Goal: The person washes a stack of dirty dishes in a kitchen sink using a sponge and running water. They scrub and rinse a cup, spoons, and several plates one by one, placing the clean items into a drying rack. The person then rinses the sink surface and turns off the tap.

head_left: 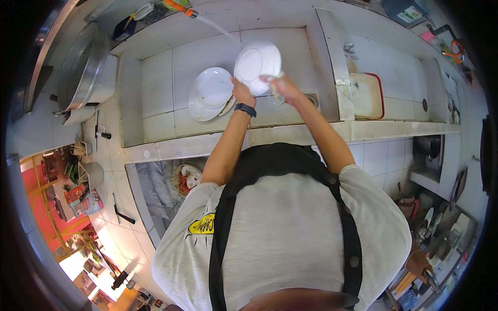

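My left hand point(244, 94), with a dark band on the wrist, grips the lower left edge of a white plate point(249, 64). The plate is held over the sink basin point(157, 81) with its underside and foot ring towards me. My right hand point(287, 90) is at the plate's lower right and holds a blurred, pale scrubbing pad point(277, 94) against or close to it. Left of my left hand, a small stack of white plates point(212, 87) with brown food bits lies on the basin floor. Water point(216, 27) streams from an orange hose point(181, 7) towards the held plate's upper left.
A tiled divider point(334, 50) separates a second basin on the right, where a red-rimmed tray point(366, 95) and spoons point(349, 48) lie. A large metal pot point(83, 66) stands at the left. The sink's front ledge point(186, 143) runs beneath my forearms.
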`<state>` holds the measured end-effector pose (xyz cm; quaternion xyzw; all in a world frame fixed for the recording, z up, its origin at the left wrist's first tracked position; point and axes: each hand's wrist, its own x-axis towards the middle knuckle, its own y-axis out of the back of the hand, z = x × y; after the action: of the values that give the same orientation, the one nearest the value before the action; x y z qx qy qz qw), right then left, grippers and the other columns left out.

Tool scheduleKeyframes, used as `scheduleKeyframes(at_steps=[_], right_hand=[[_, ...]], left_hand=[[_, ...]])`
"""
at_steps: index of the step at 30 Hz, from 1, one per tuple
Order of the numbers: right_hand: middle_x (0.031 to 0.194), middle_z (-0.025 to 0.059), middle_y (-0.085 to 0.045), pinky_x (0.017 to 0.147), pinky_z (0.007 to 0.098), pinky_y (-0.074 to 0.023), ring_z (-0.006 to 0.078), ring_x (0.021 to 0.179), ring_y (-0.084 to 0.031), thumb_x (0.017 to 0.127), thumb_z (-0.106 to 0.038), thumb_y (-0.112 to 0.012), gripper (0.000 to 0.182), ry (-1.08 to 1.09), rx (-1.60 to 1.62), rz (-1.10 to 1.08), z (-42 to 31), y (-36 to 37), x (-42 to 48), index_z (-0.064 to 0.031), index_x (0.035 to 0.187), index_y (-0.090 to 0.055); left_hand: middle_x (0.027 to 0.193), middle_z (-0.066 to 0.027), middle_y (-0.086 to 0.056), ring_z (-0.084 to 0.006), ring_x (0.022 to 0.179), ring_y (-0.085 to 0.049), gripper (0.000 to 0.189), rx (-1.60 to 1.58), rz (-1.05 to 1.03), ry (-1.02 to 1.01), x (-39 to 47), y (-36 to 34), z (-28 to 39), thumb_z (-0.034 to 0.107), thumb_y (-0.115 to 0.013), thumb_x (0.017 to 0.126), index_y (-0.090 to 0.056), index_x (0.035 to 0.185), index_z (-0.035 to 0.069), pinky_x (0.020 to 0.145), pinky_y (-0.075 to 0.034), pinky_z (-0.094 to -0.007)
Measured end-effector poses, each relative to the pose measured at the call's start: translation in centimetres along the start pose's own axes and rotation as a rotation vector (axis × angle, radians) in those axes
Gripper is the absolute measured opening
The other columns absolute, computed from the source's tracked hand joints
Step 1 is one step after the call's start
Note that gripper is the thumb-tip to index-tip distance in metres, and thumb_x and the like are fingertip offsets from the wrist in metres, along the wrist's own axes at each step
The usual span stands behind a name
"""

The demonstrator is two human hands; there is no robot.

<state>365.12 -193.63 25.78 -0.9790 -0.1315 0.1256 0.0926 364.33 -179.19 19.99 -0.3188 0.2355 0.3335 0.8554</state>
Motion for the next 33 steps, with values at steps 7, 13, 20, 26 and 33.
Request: scheduleKeyframes(at_steps=[7,13,20,26,33], right_hand=[[0.084,-0.0003,-0.060,0.062,0.0260,-0.0434,0.0083,0.070,-0.051,0.085,-0.028,-0.064,0.033,0.154,-0.378,0.246,-2.3,7.8,-0.5,-0.0021,0.107,-0.064],[0.096,0.0069,-0.066,0.075,0.0299,-0.0459,0.0177,0.080,-0.059,0.086,-0.025,-0.063,0.038,0.404,-0.536,0.597,-10.2,19.7,0.2,0.0039,0.111,-0.058],[0.094,0.0192,-0.065,0.076,0.0435,-0.0498,0.0364,0.088,-0.063,0.080,-0.034,-0.061,0.042,0.234,-1.625,0.709,-2.7,34.2,7.4,-0.0061,0.112,-0.059],[0.086,0.0170,-0.064,0.072,0.0486,-0.0497,0.0381,0.082,-0.062,0.086,-0.027,-0.048,0.026,0.061,-1.711,0.494,1.9,38.2,10.1,-0.0136,0.106,-0.060],[0.091,0.0194,-0.063,0.073,0.0477,-0.0486,0.0399,0.086,-0.060,0.088,-0.025,-0.048,0.025,0.082,-1.669,0.497,4.0,38.8,8.3,-0.0028,0.095,-0.059]], left_hand=[[0.076,-0.0055,-0.055,-0.0150,0.065,-0.056,0.035,0.533,-0.804,0.235,-2.6,1.1,-7.3,0.040,-0.040,0.095,-0.051,0.100,0.008,0.054,-0.046,-0.0295],[0.097,-0.0189,-0.057,-0.0317,0.089,-0.058,0.042,0.761,0.444,-0.320,8.3,7.4,-5.0,0.028,-0.059,0.083,-0.045,0.103,-0.006,0.076,-0.048,-0.0402],[0.110,-0.0302,-0.054,-0.0386,0.099,-0.057,0.056,0.917,0.826,-0.022,16.1,17.7,1.0,0.020,-0.061,0.072,-0.038,0.113,-0.012,0.089,-0.047,-0.0390],[0.111,-0.0211,-0.057,-0.0292,0.090,-0.061,0.050,0.633,0.405,0.111,17.1,19.5,1.2,0.021,-0.063,0.083,-0.045,0.117,-0.010,0.074,-0.053,-0.0362],[0.121,-0.0177,-0.051,-0.0314,0.106,-0.055,0.039,0.087,0.133,-0.228,13.3,13.6,1.8,0.008,-0.047,0.091,-0.039,0.129,0.000,0.083,-0.052,-0.0422]])
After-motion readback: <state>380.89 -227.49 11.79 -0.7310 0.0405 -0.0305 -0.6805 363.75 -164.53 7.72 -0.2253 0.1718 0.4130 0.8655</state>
